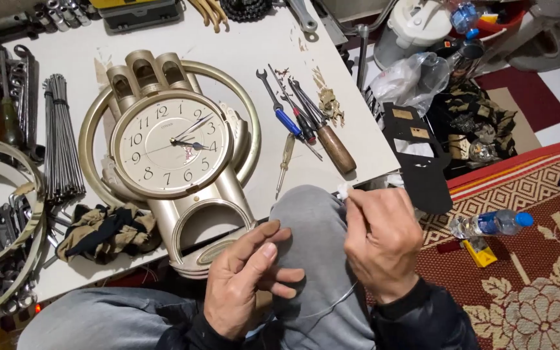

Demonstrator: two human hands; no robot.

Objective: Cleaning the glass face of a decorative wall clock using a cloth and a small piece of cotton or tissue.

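Bright even overhead light, soft shadows, mild glare on clock face (171,144), sharp focus

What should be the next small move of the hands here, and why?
Probably the left hand should pinch the thin wire to steady it. The right hand grips a small white piece above the knee, and the wire hangs loose between both hands.

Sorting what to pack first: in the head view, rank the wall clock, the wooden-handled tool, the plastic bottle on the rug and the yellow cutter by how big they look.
1. wall clock, by far the largest
2. wooden-handled tool
3. plastic bottle, close to the tool in length, so that order is unsure
4. yellow cutter, smallest
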